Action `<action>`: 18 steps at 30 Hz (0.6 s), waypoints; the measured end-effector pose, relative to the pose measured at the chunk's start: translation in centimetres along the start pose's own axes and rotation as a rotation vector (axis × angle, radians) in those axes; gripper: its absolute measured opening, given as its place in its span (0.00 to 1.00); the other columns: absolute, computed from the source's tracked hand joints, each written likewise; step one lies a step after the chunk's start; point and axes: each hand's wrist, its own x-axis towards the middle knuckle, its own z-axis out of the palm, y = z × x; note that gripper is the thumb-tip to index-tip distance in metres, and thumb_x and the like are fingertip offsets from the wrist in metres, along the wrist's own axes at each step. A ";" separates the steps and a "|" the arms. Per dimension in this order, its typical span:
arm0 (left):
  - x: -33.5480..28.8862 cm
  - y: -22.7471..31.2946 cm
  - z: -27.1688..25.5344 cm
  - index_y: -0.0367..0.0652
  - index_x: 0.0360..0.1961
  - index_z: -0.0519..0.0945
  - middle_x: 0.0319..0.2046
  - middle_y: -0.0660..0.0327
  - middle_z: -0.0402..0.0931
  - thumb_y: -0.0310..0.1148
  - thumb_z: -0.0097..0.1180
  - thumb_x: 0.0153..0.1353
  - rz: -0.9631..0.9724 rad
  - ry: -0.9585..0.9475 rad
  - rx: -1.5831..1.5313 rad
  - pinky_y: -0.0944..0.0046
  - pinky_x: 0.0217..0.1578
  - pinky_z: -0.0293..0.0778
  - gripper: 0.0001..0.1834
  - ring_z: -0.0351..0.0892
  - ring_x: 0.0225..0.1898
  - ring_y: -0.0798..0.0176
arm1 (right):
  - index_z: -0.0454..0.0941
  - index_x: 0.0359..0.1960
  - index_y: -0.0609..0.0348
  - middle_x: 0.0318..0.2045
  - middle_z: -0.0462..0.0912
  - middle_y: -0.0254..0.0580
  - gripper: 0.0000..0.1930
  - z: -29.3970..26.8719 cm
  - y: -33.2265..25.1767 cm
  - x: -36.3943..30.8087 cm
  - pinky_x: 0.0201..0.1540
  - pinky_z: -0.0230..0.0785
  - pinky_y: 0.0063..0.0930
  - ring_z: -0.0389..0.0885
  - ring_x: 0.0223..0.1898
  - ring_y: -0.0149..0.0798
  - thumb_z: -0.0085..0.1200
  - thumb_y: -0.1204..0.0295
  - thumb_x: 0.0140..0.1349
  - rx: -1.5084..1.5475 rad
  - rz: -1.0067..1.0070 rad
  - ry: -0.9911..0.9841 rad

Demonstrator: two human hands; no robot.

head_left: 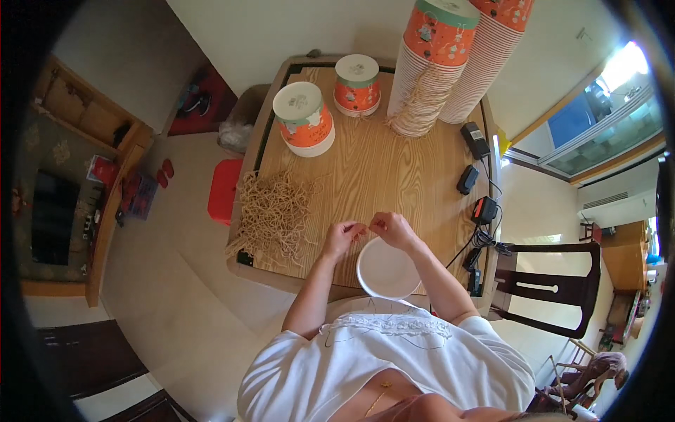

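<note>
L hand (342,239) & R hand (394,230) nr table's (358,169) near edge, fingers pinched nearly closed, tips close tog.; can't tell what, if anything, they grip. White tub (389,271), mouth up, by R hand at near edge. Tan cord pile (274,218) along L edge, nr near-L corner. Tall tub stacks (436,49) nr far-R corner.

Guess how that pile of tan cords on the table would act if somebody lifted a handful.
The pile of tan cords would probably flop and sag, since its thin strands bend and curl loosely. A handful might drag neighbours along, because the strands cross and tangle. It would likely feel light for its spread, given such thin strands.
</note>
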 end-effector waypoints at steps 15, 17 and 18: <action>0.9 -0.3 -1.2 0.38 0.32 0.79 0.24 0.66 0.77 0.31 0.53 0.57 0.054 0.109 0.008 0.76 0.23 0.67 0.07 0.72 0.24 0.76 | 0.77 0.28 0.61 0.20 0.77 0.42 0.09 -0.7 0.6 0.5 0.28 0.68 0.26 0.75 0.23 0.33 0.53 0.68 0.53 0.008 0.007 -0.058; 1.0 -0.4 -1.3 0.39 0.32 0.79 0.23 0.67 0.76 0.30 0.53 0.57 0.031 0.086 0.090 0.76 0.22 0.65 0.07 0.69 0.22 0.77 | 0.77 0.29 0.61 0.21 0.78 0.39 0.09 -1.1 1.3 1.0 0.29 0.67 0.25 0.75 0.24 0.31 0.53 0.67 0.55 0.113 0.085 -0.148; 1.1 -0.5 -1.2 0.39 0.32 0.79 0.23 0.67 0.76 0.30 0.53 0.57 0.034 0.089 0.084 0.76 0.22 0.65 0.07 0.69 0.22 0.77 | 0.78 0.29 0.62 0.22 0.78 0.37 0.10 -1.2 1.6 1.3 0.30 0.67 0.23 0.74 0.26 0.29 0.52 0.67 0.56 0.223 0.167 -0.236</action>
